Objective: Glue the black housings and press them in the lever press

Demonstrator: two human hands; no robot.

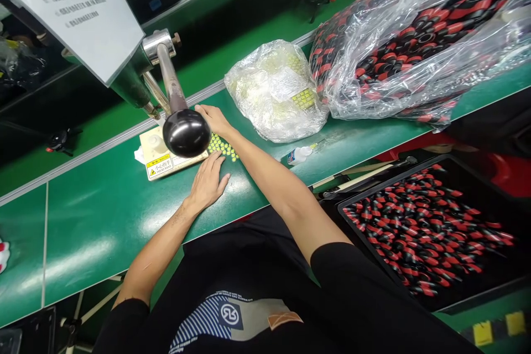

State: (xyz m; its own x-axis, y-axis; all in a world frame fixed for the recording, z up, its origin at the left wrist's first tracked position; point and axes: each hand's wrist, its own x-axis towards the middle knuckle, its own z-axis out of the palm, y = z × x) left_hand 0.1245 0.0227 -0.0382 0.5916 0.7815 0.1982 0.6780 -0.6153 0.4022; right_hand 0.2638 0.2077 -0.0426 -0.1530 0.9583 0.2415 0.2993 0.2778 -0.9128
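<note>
My left hand lies flat on the green bench, palm down and open, its fingertips by the front right corner of the cream base plate. Small yellow-green pieces are spread between my hands. My right hand reaches behind the black ball knob of a hand press. That knob covers its fingertips, so I cannot tell what they hold. The press's metal lever slants down to the knob. A yellow warning label is on the base.
A clear bag of yellow-green pieces and a larger bag of red-black parts lie to the right. Nearby is a small white bottle. A black tray of red-black parts sits below the bench edge. A paper sheet hangs upper left.
</note>
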